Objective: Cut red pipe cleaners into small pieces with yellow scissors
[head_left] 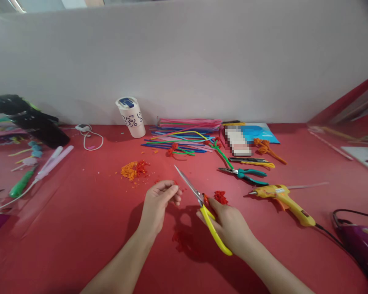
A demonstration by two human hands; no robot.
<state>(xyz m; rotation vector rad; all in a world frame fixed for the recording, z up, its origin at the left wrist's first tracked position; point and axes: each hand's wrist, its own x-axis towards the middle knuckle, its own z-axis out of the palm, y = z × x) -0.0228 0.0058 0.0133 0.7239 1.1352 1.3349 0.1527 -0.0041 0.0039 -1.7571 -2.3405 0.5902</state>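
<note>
Right now my right hand [230,226] is closed around the yellow handles of the scissors [202,204], fingers through the loops. The blades point up and to the left, away from me, lying almost together. My left hand [159,202] hovers just left of the blades, its fingers curled in and thumb and forefinger pinched together. A speck of red shows at their tips, but it is too small for me to tell whether I have hold of anything. A red tuft [221,197] lies on the red table [79,228] just beside my right knuckles, close to the scissors' pivot. Loose red scraps [179,239] lie on the table below and between my hands. Farther off, to the upper left, sits a small heap [133,169] of orange and red trimmings. Behind it all, near the wall, lies a spread of coloured pipe cleaners [184,136], with a white cup [131,117] to their left. To my right lie teal pliers [245,174] and, nearer me, a yellow glue gun [282,198], both well apart from my hands.
</note>
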